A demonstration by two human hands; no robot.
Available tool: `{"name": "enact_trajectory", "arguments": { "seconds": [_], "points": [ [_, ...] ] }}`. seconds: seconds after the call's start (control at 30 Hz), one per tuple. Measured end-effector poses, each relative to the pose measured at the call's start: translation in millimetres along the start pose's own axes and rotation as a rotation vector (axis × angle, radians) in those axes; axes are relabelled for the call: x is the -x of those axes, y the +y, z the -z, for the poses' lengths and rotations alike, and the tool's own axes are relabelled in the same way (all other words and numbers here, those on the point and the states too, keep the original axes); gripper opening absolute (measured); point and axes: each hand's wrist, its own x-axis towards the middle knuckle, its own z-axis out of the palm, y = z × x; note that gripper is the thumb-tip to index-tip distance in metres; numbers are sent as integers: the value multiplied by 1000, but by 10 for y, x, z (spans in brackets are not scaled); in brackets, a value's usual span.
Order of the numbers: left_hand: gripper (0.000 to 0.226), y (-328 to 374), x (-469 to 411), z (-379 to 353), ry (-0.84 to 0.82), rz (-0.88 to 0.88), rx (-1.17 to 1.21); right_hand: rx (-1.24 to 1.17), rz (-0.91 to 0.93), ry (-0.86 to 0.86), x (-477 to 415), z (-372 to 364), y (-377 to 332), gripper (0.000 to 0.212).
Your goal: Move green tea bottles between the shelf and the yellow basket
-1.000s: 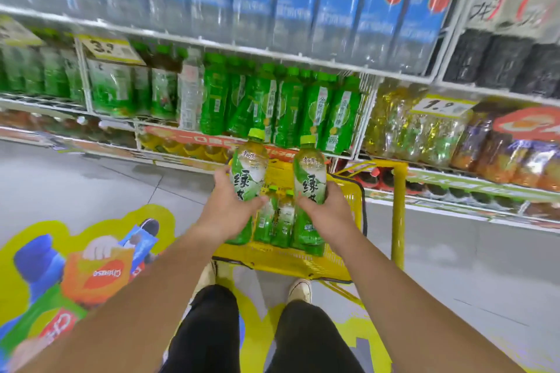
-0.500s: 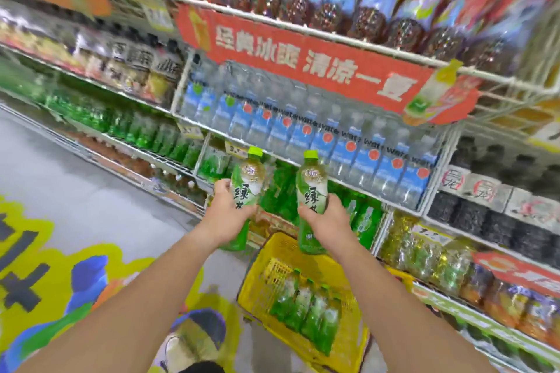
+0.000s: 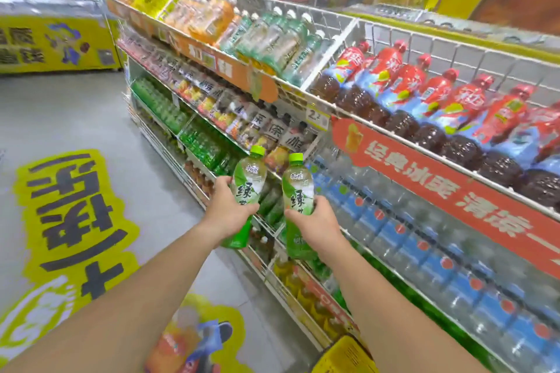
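Left hand point(image 3: 228, 215) gripping 1 glossy plastic green tea bottle point(image 3: 245, 191), right hand point(image 3: 315, 221) gripping another point(image 3: 298, 200), upright, lime caps, before white wire shelf point(image 3: 357, 118), yellow basket point(image 3: 345, 356) corner below.

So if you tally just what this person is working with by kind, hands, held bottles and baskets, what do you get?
Hands: 2, left hand and right hand
Green tea bottles held: 2, left bottle and right bottle
Baskets: 1, yellow basket, only a corner in view
Total: 5
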Motion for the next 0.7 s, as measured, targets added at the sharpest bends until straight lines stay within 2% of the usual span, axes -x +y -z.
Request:
{"name": "enact_trajectory", "arguments": {
  "seconds": [0.17,0.3,0.43,0.7],
  "points": [
    [85,-186,-710,825,96,17,-20,-45,56,-42,-632,-830,-600,45],
    [77,-395,-1260,1404,161,37,-36,-71,71,-49,-1110,-1492,-997,51],
    [66,-580,-1795,1892,230,82,-37,-93,57,-76,-1568,-2075,-1320,42],
    [64,-1013,-2882,2561,326,157,1,-33,127,-168,-2572,-3205,-1796,43]
  ]
}}
